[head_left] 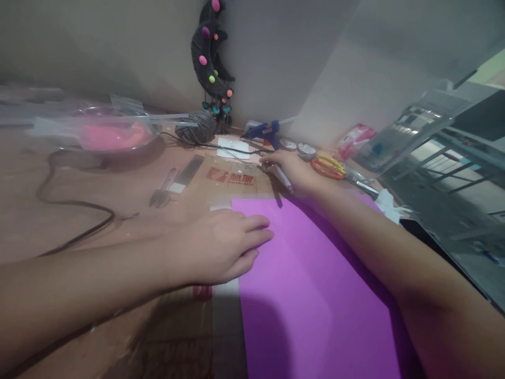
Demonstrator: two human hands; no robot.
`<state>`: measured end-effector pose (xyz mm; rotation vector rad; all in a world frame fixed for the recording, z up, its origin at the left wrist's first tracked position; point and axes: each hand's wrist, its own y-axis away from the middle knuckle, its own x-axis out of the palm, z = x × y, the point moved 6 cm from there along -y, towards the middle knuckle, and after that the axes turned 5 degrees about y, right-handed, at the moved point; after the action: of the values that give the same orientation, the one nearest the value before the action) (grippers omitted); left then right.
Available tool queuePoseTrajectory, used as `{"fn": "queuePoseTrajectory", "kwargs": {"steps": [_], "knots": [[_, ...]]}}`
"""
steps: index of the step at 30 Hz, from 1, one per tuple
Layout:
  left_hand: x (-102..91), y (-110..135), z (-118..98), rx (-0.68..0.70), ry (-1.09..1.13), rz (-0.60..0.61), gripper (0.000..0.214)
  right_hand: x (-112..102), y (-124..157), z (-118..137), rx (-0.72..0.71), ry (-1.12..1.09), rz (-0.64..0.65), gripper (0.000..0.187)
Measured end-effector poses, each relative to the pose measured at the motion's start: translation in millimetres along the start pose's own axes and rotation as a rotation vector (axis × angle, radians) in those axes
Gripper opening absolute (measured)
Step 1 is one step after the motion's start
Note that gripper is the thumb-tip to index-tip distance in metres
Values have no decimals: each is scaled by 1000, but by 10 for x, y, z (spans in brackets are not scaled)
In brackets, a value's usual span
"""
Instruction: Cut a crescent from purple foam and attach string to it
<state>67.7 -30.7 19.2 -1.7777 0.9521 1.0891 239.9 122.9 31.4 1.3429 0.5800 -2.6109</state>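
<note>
A large sheet of purple paper point(307, 284) lies in front of me, partly over a flattened cardboard box. My left hand point(224, 245) rests flat across the paper's left edge, fingers stretched out and holding nothing. Beyond the far edge of the sheet, my right hand point(290, 167) is closed around a slim, light-coloured pen point(284, 181), which slants down toward the paper. Blur hides some of the right fingertips. Close to that hand are scissors point(328, 166) with orange and yellow handles and a blue glue gun point(265, 131).
Grey yarn point(197, 126), a white card point(233, 148) and a clear bowl point(106, 131) with pink contents stand at the back. A cutter point(163, 189) lies left on the cardboard point(213, 176). A dark cable point(106, 210) curves leftward. A black moon ornament point(207, 58) hangs behind.
</note>
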Motion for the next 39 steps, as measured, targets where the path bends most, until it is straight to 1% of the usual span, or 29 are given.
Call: {"fn": "queuePoseTrajectory", "kwargs": {"steps": [1,3,5,6,8,13,16,20,22,25,27,29,31,32,33,34,36,39], "knots": [[0,0,1,-3,-2,-1,37,-18,16,54,-43,73,2,16],[0,-1,0,-3,-8,-3,37,-69,71,153,-120,311,-22,17],[3,-3,-1,1,-15,1,36,-130,151,215,-144,527,-62,21],[5,-4,-1,3,-18,4,36,-160,196,232,-139,584,-77,26],[7,-6,0,5,-22,5,36,-217,284,259,-123,622,-102,34],[9,-4,6,6,-13,-7,36,-319,393,237,14,628,-168,42],[7,-1,5,9,-4,-16,35,-272,364,186,42,612,-131,35],[8,-1,7,13,-2,-17,36,-135,304,36,78,571,-11,11],[7,-1,7,19,-2,-22,36,-120,282,-33,93,566,-14,12],[15,2,7,18,-19,-11,36,-186,272,-61,102,546,-62,16],[24,5,4,10,-42,6,36,-264,298,4,91,512,-67,18],[33,7,1,-2,-61,24,37,-330,371,169,22,415,-23,20],[40,3,-3,-9,-71,39,38,-343,506,406,-105,222,94,24],[41,-1,-5,-10,-74,42,38,-308,596,503,-136,158,208,25],[40,-6,-6,-9,-73,44,38,-276,688,572,-132,106,298,25],[36,-12,-6,-8,-73,43,39,-246,774,624,-128,80,356,25],[21,-25,-4,-7,-66,45,38,-189,898,693,-154,85,392,22],[4,-38,0,-14,-53,72,38,-77,943,749,-250,124,362,20]]}}
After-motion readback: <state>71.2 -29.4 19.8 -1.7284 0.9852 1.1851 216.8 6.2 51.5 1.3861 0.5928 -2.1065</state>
